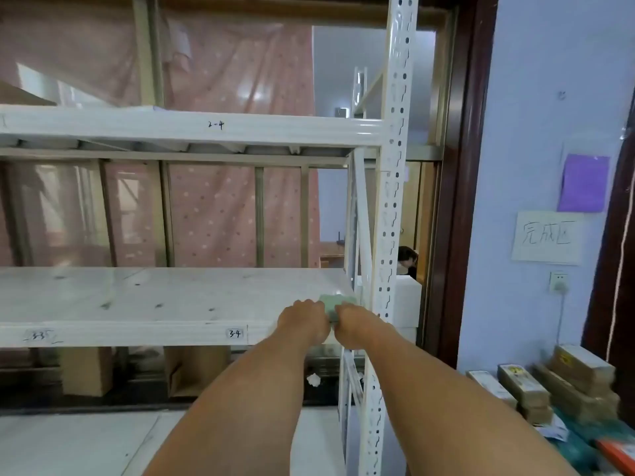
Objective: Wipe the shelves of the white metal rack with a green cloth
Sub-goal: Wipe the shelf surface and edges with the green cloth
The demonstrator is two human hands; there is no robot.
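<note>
Between left hand and right hand, both gripping it, sits the green cloth; press flat, sweep leftward along the shelf.

Soft daylight filters through the pink curtain behind the rack, with bright washed-out patches where it glows. The room is evenly lit and shadows are faint. A pale sheen lies on the shelf near its right end. The whole picture is slightly soft; the boxes in the lower right corner are smeared. Wide-angle distortion bows the perforated post.
</note>
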